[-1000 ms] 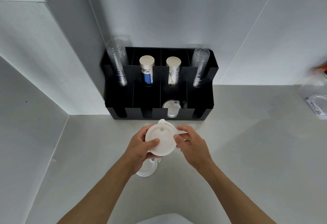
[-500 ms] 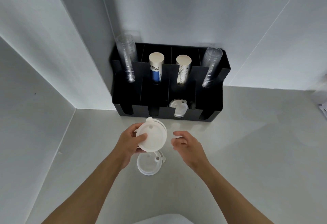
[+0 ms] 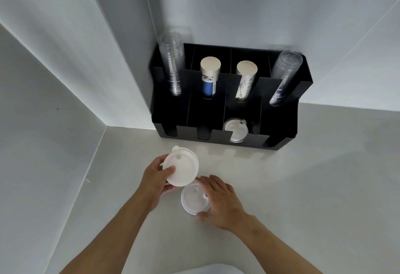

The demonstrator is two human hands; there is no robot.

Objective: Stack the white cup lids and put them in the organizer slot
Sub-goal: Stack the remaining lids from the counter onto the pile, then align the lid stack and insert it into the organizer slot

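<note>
- Black organizer (image 3: 279,120) stands on the worktop (image 3: 303,187) against the wall, split into back and front compartments.
- Back row: a stack of clear cups (image 3: 172,65) at far left, two paper cup stacks (image 3: 209,77) in the middle slots, another clear cup stack (image 3: 284,78) at far right.
- Front row: white lids (image 3: 234,131) stand in the third slot from the left.
- Left hand (image 3: 157,179) grips a stack of white lids (image 3: 181,168), thumb on top, raised above the worktop.
- Right hand (image 3: 220,203) curls around another lid (image 3: 193,200) lying on the worktop, fingers at its rim.
</note>
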